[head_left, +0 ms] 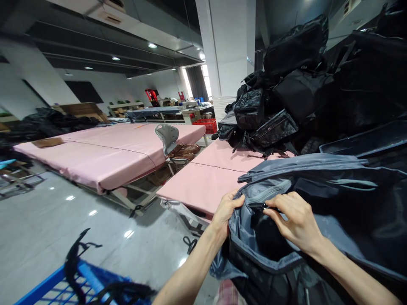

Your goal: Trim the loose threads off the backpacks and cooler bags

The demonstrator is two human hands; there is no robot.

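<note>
A: What have the hands got?
B: My left hand [226, 208] grips the open rim of the grey-and-black fabric bag [333, 199]. My right hand [295, 220] pinches its small black zipper pull [259, 206] between thumb and forefinger.
A: And the bag?
B: At the near edge of the pink-covered desk [206, 182], before a pile of black bags [286, 97].

- A glossy grey floor [41, 228] fills the near left, catching spots of light.
- A long pink table [104, 156] stands left, a second pink table [206, 182] right of it, and a grey chair [167, 136] between them.
- A white pillar [227, 46] rises far centre, with a bright window [205, 78] beside it, possibly curtained.
- Recessed ceiling lamps [152, 45] glow far left.
</note>
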